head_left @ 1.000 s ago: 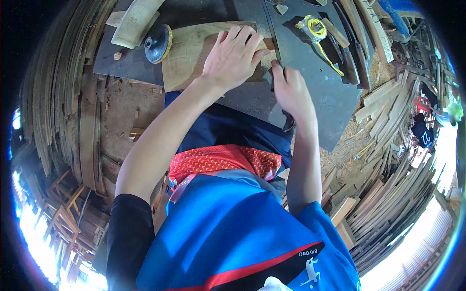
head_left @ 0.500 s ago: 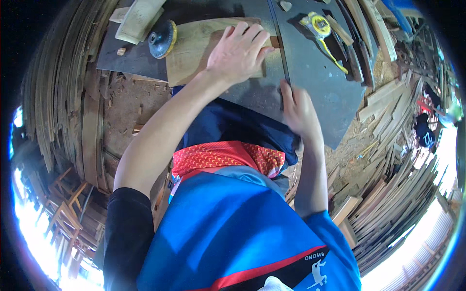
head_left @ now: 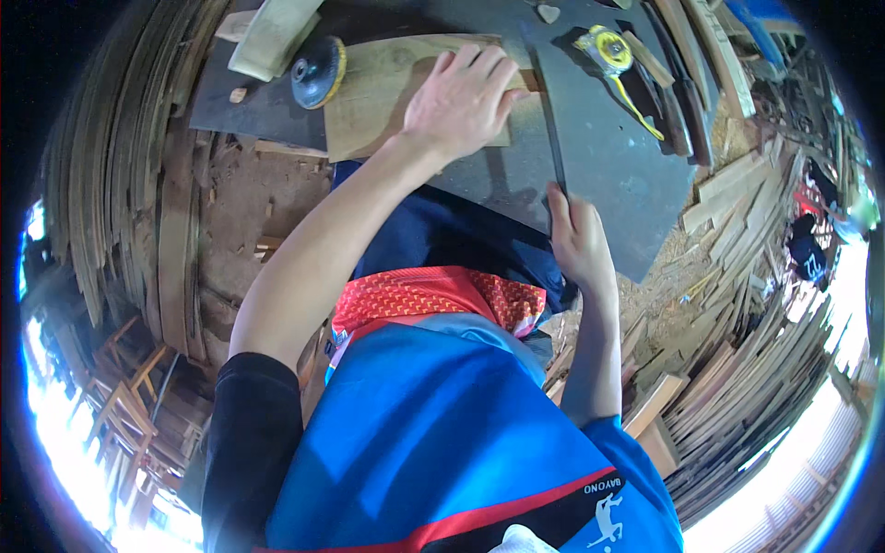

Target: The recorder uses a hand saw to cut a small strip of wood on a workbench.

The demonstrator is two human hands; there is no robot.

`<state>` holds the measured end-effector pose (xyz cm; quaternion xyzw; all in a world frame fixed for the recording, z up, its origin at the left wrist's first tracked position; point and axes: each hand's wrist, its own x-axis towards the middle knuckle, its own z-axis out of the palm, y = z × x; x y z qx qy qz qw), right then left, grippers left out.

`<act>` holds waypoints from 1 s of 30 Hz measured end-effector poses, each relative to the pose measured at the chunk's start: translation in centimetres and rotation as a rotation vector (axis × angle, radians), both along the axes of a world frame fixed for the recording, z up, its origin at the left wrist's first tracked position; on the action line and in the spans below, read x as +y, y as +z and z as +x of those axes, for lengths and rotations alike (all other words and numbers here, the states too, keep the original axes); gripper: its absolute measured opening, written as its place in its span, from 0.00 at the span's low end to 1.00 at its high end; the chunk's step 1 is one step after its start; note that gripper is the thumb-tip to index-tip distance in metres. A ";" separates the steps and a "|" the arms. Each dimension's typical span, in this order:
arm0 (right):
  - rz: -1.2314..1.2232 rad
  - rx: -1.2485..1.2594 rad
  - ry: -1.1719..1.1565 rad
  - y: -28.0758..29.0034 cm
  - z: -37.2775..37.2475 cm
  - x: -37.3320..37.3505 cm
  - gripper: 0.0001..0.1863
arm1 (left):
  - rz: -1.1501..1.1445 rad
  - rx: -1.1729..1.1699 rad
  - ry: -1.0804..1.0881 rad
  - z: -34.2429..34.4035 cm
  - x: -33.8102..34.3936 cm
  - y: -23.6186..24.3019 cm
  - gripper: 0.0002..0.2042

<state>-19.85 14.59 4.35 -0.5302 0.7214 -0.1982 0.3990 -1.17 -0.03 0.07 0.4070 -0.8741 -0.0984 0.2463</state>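
A flat, pale wooden board (head_left: 359, 106) lies on the dark tabletop, with a narrower piece jutting from its right end. My left hand (head_left: 461, 101) rests palm down on the board, fingers stretched and thumb spread toward that end. In my right hand (head_left: 581, 241) is the near end of a long, thin, dark tool (head_left: 557, 147) that looks like a file. Its length points away from me, just beyond the board's right end. Whether it touches the wood I cannot tell. My right fingers are wrapped round its handle, which they mostly hide.
Left of the board stand a round abrasive disc (head_left: 318, 72) and a wood block (head_left: 274, 37). A yellow tape measure (head_left: 608, 51), partly pulled out, lies right, near wooden-handled tools (head_left: 668, 111). Timber stacks (head_left: 129, 175) flank the dark table (head_left: 636, 203). Another person (head_left: 807, 249) is far right.
My right hand has drawn the file-like tool back toward me and slightly right. My left hand stays on the board; the whole view has shifted a little.
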 end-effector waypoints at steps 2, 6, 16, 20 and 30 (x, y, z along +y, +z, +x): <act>-0.026 0.001 0.070 -0.6 0.3 -2.8 0.14 | -0.036 0.019 -0.003 0.2 -0.4 -0.2 0.14; -0.599 0.448 0.469 -3.9 -0.5 -8.7 0.09 | -0.036 0.008 -0.031 0.0 -0.7 -0.4 0.14; -0.105 0.045 0.026 -0.6 0.8 0.6 0.18 | -0.042 -0.035 0.023 -0.3 -0.4 0.1 0.14; -0.160 0.073 0.092 -0.8 0.7 -1.9 0.21 | -0.076 0.007 -0.023 0.3 -0.7 -0.6 0.14; -0.417 0.312 0.360 -4.1 0.2 -3.0 0.13 | -0.093 -0.012 0.034 -0.4 -0.5 0.0 0.15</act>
